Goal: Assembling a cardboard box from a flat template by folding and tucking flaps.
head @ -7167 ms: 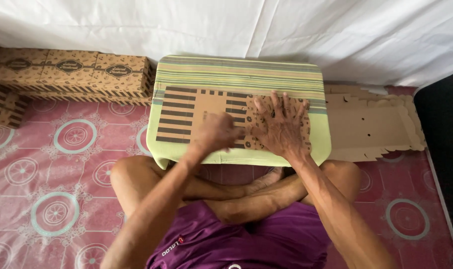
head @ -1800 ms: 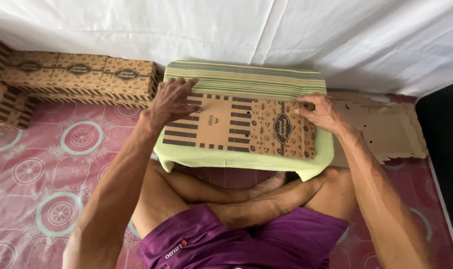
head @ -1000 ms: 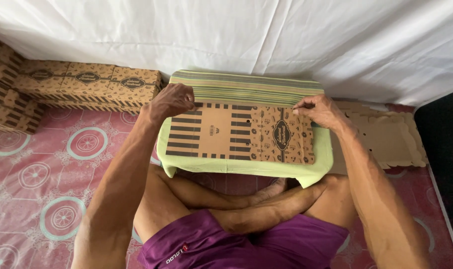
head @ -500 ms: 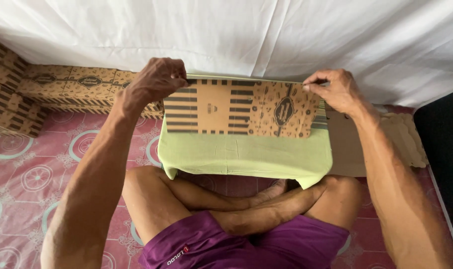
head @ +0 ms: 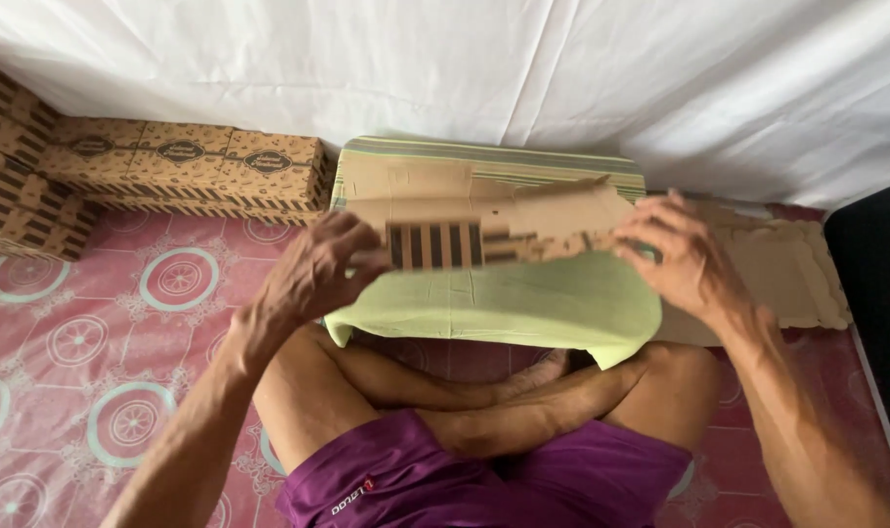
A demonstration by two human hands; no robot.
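We held the flat cardboard box blank (head: 484, 220) lifted off the pale green low table (head: 523, 308), tilted so its plain brown inner face showed at the far side and a striped printed panel faced us. Our left hand (head: 313, 279) pinched its left end, fingers curled over the near edge; our right hand (head: 680, 254) closed on its right end, fingers spread along the board. We judged the blank light and fairly stiff, yet weak along its scored folds and loose flaps, so the two ends seemed the soundest places to hold. The table's near edge ran just below it. Finished printed boxes (head: 181, 166) stood stacked to the left, more flat cardboard (head: 787, 264) lay to the right, and the white cloth (head: 465, 68) hung close behind, leaving open room mostly above the table.
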